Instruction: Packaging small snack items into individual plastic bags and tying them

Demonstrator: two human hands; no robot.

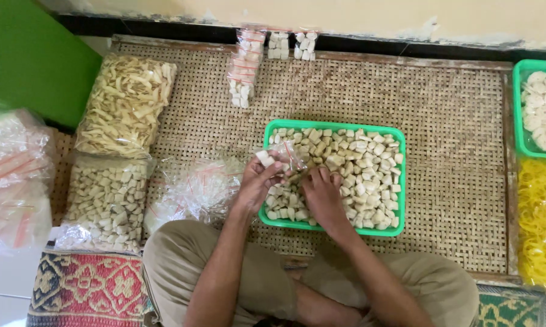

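- We're looking straight down on a woven bamboo mat (442, 121) that fills the middle of the frame, with a person sitting cross-legged at the bottom edge.
- At left centre lie two big clear bags: one of pale strip-shaped crackers (126, 103) above, one of small cube crackers (106, 197) below it, the two just touching.
- In the centre sits the green tray (333, 127), its long axis running left to right across the frame, heaped with pale cracker cubes (364, 169).
- Left of the tray, just beside its edge, we have a loose heap of empty clear bags (194, 191).
- Now the hands: our left hand (258, 181) is over the tray's left end, fingers closed around a small clear packet (285, 156) that already has cubes in it, its mouth tilted toward the frame's right.
- Our right hand (322, 195) is down in the tray just right of that packet, fingers curled in among the cubes; whether it has pinched any, we cannot tell.
- So the packet lies up and to the left of the right hand, very near, and the right hand is the one closer to the loose cubes.
- At top centre, filled small packets (244, 66) rest in a row against the wall.
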